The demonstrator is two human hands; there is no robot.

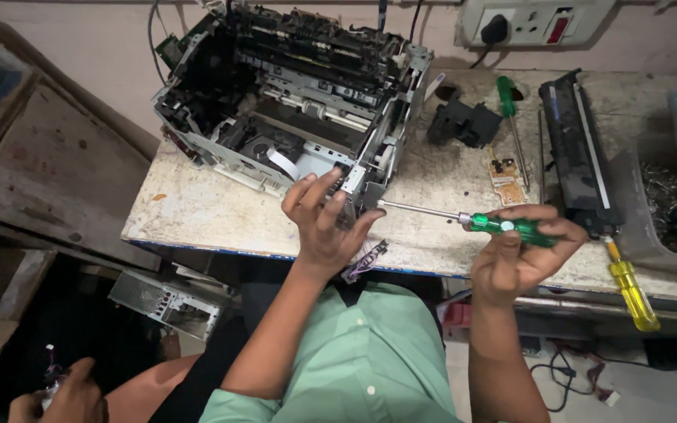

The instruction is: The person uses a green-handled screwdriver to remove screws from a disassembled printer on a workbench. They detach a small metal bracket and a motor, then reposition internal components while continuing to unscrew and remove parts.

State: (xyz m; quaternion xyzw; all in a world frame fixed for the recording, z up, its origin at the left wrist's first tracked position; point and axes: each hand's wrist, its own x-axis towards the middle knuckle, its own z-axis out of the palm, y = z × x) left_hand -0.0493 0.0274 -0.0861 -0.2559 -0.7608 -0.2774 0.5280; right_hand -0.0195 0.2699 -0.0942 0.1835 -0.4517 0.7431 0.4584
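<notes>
Head view, steeply down, close over workbench (197,211)

The left hand (324,223) steadies the stripped printer (291,94) while the right hand (515,258) drives a green-handled screwdriver (472,222) into its corner.

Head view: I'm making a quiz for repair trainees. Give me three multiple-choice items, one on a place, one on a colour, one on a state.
1. Where does the tip of the held screwdriver point?
A. at the stripped printer's corner
B. at the wall socket
C. at the floor

2. What colour is the handle of the screwdriver lying at the table's right edge?
A. red
B. yellow
C. blue

3. How is the left hand?
A. clenched in a fist
B. fingers spread against the printer
C. flat on the table

Key: 1 A, the shaft reaches the printer. 2 B, the yellow screwdriver. 3 B, the left hand; the right hand grips the green handle.
</notes>
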